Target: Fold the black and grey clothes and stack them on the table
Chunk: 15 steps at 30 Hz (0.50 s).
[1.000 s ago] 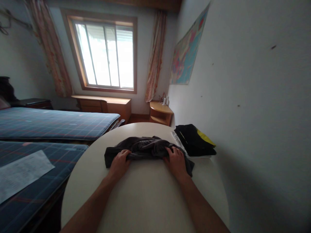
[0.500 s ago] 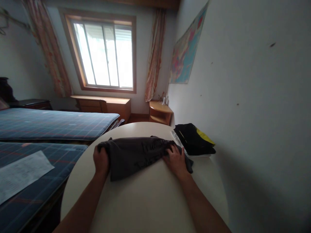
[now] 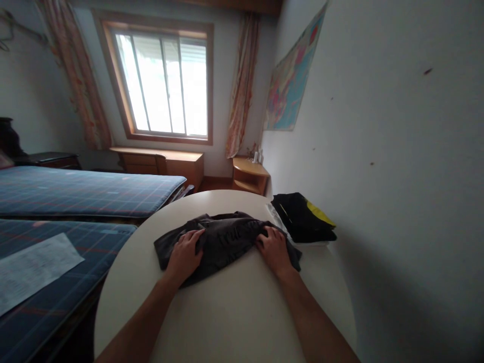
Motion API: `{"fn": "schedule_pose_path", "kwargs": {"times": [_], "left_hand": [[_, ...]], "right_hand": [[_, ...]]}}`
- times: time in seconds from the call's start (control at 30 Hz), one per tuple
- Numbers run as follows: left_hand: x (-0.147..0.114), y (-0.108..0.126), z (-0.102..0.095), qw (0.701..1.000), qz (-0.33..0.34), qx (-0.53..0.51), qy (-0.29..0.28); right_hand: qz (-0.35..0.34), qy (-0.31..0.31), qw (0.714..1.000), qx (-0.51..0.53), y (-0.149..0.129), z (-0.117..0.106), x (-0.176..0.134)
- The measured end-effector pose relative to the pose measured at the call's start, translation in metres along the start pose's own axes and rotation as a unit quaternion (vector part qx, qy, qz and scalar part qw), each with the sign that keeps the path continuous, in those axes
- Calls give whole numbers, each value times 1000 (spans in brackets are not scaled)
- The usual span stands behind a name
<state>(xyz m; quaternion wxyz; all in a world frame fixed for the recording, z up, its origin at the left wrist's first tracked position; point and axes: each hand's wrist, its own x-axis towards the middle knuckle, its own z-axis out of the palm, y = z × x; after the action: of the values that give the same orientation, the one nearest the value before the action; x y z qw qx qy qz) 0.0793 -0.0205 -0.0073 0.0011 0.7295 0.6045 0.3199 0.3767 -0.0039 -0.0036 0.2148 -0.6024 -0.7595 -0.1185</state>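
A dark grey T-shirt (image 3: pixel 229 237) with black lettering lies bunched and partly folded on the round white table (image 3: pixel 234 312). My left hand (image 3: pixel 185 254) is on the shirt's left part, fingers bent over the cloth and thumb drawn in, gripping a bit of it. A flap of fabric sticks out to the left past that hand. On the right part, my right hand (image 3: pixel 275 249) holds the shirt with curled fingertips. Cloth shows beyond its wrist on the right. The fingertips of both hands are partly hidden in the dark fabric.
A stack of folded clothes (image 3: pixel 302 217), black and yellow on top, sits at the table's right edge near the wall. Plaid mattresses (image 3: pixel 94 191) stand to the left, with a sheet of paper (image 3: pixel 38 269) on the nearer one. Wooden furniture (image 3: pixel 181 161) lines the window wall.
My left hand has moved from the shirt's left edge inward to the right, and the left end of the cloth now spreads out beside it. My right hand has stayed nearly in place.
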Motion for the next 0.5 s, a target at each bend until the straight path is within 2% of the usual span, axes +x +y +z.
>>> {"fn": "schedule_pose_path", "kwargs": {"times": [0.07,0.17,0.27,0.4,0.43,0.5], "left_hand": [[2,0,-5,1000,-27,7,-4],[5,1,-19,998,-46,4,53],[4,3,-27,995,-11,-45,92],[2,4,-22,994,-70,-73,47],[2,5,-19,994,-87,-56,38],[2,8,-14,994,-102,-13,25]], "right_hand": [[-23,26,999,24,-6,-10,1],[-60,26,994,82,-20,-34,-3],[-113,-54,978,166,-37,-56,-16],[-172,-231,907,307,-55,-66,-28],[-167,-242,899,326,-57,-63,-28],[-123,-187,918,327,-53,-55,-24]]}}
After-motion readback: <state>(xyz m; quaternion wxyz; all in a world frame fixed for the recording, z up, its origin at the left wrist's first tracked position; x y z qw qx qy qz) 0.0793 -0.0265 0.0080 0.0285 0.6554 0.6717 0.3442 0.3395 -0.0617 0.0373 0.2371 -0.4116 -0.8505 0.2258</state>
